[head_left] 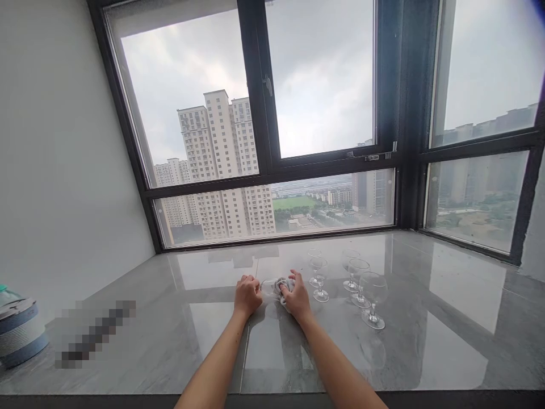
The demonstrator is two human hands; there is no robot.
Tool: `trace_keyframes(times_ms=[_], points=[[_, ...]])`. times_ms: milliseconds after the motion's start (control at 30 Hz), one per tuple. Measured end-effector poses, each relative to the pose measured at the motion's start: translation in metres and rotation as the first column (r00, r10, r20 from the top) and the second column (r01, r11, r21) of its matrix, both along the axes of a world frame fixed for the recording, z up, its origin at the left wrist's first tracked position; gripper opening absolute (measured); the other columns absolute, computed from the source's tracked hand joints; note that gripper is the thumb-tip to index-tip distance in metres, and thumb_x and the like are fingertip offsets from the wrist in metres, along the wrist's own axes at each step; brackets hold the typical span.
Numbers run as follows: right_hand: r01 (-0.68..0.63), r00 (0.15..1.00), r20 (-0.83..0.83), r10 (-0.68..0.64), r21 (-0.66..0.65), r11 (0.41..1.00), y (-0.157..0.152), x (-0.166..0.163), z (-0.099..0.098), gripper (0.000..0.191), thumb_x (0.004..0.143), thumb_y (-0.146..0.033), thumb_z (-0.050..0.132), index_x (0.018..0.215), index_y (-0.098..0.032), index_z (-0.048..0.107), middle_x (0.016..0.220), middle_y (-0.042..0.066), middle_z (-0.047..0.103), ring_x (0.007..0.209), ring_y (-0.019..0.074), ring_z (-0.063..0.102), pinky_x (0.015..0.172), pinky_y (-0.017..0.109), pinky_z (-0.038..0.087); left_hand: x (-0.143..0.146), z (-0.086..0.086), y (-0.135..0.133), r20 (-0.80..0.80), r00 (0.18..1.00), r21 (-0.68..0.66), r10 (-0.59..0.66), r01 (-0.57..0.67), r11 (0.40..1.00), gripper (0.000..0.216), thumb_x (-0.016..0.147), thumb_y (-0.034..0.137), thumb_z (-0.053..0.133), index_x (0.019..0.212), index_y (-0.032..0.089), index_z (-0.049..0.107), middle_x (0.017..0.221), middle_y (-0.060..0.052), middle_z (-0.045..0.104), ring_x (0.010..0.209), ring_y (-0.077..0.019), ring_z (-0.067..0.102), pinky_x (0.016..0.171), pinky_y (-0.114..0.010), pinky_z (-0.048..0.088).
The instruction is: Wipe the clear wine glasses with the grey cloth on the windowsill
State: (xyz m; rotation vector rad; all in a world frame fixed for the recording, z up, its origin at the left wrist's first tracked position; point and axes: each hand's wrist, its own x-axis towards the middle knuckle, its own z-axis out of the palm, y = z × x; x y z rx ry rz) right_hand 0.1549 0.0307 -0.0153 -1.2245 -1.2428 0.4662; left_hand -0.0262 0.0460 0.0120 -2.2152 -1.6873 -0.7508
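Note:
My left hand is closed around the stem end of a clear stemmed glass, which lies sideways between my hands just above the sill. In my right hand is a bunched grey-and-white cloth, pressed at the mouth of that glass. Whether part of the cloth sits inside the bowl I cannot tell. Just to the right, several similar stemmed glasses stand upright in two rough rows; the closest glass is at the front right.
The glossy grey tiled sill mirrors the windows. Dark window frames rise behind it. At far left stands a blue-and-white cylindrical container, with a green item behind it. A pixelated dark patch lies beside them.

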Motion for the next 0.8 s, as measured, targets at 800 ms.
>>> trace_keyframes(times_ms=[800], points=[[-0.186,0.982,-0.009,0.187,0.037,0.982,-0.0017,-0.0056,0.0009,0.051,0.062,-0.018,0.049,0.113,-0.021,0.057,0.074,-0.001,0.058,0.071,0.0185,0.056,0.075,0.030,0.046,0.0004,-0.0036,0.0036,0.020,1.000,-0.024,0.021,-0.021,0.999,0.017,0.077,0.008,0.051,0.079,0.020,0.063,0.090,-0.006,0.064,0.101,-0.0217,0.052,0.083,-0.031,0.036]])
